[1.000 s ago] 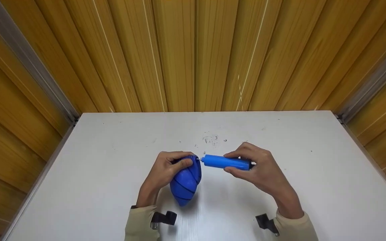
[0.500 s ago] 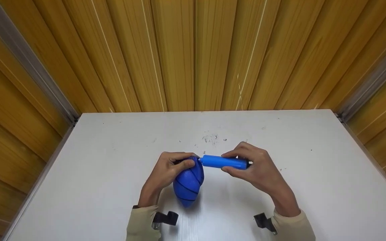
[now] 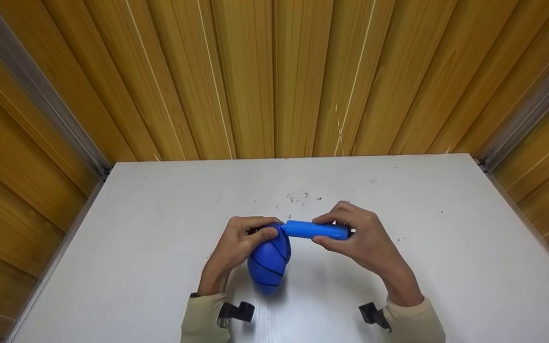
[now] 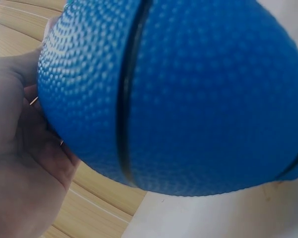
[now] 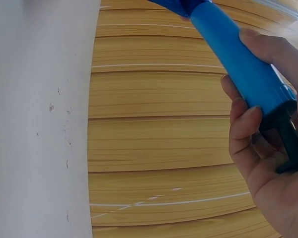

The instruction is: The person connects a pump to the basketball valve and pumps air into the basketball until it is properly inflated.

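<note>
A limp, folded blue ball [image 3: 267, 267] with black seam lines hangs from my left hand [image 3: 236, 240], whose thumb and fingers pinch its upper edge. Up close in the left wrist view, the ball [image 4: 198, 99] shows a pebbled skin and a black seam. My right hand [image 3: 358, 233] grips a light blue hand pump [image 3: 310, 229] by its barrel, thumb on one side and fingers on the other. The pump's nozzle end meets the ball beside my left fingertips; the needle is out of sight. A dark T-shaped handle [image 5: 288, 141] at the pump's rear sits by my right palm.
A white table [image 3: 160, 238] with small dark scuffs lies under both hands. Yellow wood-patterned panels [image 3: 298, 81] rise behind it and at both sides. Black camera mounts [image 3: 238, 311] stick out from the sleeves.
The pump has moved left, closing the small gap to the ball, and the metal needle that showed is now hidden. The ball has shifted slightly right with my left hand.
</note>
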`<state>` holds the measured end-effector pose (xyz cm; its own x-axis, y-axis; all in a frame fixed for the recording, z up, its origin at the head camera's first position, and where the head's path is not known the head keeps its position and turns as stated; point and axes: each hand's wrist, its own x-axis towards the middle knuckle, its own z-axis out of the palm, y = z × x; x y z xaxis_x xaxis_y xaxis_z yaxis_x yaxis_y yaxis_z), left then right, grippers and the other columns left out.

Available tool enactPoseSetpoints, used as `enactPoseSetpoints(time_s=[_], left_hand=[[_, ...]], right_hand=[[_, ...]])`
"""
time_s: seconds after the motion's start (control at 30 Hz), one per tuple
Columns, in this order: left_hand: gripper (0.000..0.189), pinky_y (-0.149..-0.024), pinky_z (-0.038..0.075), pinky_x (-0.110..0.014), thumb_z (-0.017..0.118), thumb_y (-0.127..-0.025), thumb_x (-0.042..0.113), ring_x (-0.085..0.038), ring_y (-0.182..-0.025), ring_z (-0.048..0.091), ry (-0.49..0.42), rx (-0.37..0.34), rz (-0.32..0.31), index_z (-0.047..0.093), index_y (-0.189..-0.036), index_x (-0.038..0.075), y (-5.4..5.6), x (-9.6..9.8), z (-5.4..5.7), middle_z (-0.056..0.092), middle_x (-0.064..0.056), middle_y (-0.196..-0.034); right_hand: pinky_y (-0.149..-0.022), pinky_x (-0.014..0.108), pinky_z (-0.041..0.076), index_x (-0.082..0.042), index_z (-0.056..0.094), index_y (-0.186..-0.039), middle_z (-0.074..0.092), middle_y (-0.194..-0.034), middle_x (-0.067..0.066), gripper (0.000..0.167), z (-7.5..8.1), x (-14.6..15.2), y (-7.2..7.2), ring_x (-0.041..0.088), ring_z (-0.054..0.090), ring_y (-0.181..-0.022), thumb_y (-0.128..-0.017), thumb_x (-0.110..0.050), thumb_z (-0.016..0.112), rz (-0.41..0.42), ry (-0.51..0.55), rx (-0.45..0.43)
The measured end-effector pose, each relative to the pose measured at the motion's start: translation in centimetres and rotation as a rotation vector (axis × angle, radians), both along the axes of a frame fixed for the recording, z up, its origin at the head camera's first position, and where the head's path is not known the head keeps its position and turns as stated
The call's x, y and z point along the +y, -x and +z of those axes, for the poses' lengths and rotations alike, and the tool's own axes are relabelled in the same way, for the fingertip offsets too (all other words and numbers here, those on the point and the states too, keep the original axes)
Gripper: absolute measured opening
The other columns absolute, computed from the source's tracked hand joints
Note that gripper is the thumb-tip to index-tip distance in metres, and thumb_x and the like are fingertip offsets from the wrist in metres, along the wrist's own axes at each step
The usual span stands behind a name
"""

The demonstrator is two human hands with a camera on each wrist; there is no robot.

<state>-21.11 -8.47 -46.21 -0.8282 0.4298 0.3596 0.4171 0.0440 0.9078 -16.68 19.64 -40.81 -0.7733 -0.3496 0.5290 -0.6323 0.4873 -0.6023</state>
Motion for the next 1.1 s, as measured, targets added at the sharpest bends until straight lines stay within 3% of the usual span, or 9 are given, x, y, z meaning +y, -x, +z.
enactPoseSetpoints(time_s=[0.4,0.6,0.77,0.93,1.1], left_hand=[[0.025,-0.101,0.054,-0.055,0.072,-0.103,0.015,-0.026,-0.105,0.073,0.058,-0.024,0.033,0.079,-0.125,0.005,-0.2,0.0,0.4,0.078,-0.009,-0.115],[0.024,-0.097,0.053,-0.047,0.073,-0.103,0.016,-0.024,-0.101,0.07,0.059,-0.021,0.068,0.079,-0.125,0.008,-0.2,-0.2,0.1,0.077,-0.005,-0.111],[0.024,-0.094,0.055,-0.038,0.073,-0.103,0.013,-0.022,-0.103,0.07,0.029,0.027,0.085,0.079,-0.126,0.01,-0.1,-0.2,-0.1,0.077,0.0,-0.112],[0.023,-0.098,0.055,-0.039,0.07,-0.104,0.014,-0.02,-0.11,0.071,-0.003,0.051,0.107,0.079,-0.126,0.01,-0.1,0.1,-0.1,0.077,0.003,-0.116],[0.024,-0.104,0.054,-0.043,0.069,-0.105,0.013,-0.026,-0.115,0.07,-0.04,0.066,0.129,0.077,-0.127,0.008,0.0,0.4,-0.1,0.076,-0.005,-0.121]], right_hand=[[-0.076,0.027,0.057,-0.015,0.082,-0.112,0.068,-0.097,-0.008,0.027,-0.4,0.5,0.3,0.018,0.064,-0.084,-0.087,-0.019,0.091,0.003,0.066,-0.13],[-0.074,0.027,0.057,-0.014,0.083,-0.112,0.071,-0.097,-0.007,0.028,-0.9,0.5,0.6,0.017,0.065,-0.083,-0.086,-0.017,0.092,0.029,0.092,-0.06],[-0.07,0.026,0.056,-0.012,0.084,-0.11,0.072,-0.095,-0.006,0.029,-1.4,0.5,0.8,0.017,0.064,-0.08,-0.083,-0.012,0.094,0.017,0.13,-0.03],[-0.069,0.025,0.055,-0.013,0.084,-0.109,0.073,-0.095,-0.006,0.029,-1.7,0.7,1.0,0.018,0.065,-0.08,-0.082,-0.01,0.094,0.013,0.163,-0.04],[-0.071,0.025,0.056,-0.014,0.084,-0.11,0.074,-0.096,-0.005,0.029,-2.0,0.9,1.3,0.019,0.065,-0.082,-0.083,-0.01,0.093,0.004,0.191,-0.073]])
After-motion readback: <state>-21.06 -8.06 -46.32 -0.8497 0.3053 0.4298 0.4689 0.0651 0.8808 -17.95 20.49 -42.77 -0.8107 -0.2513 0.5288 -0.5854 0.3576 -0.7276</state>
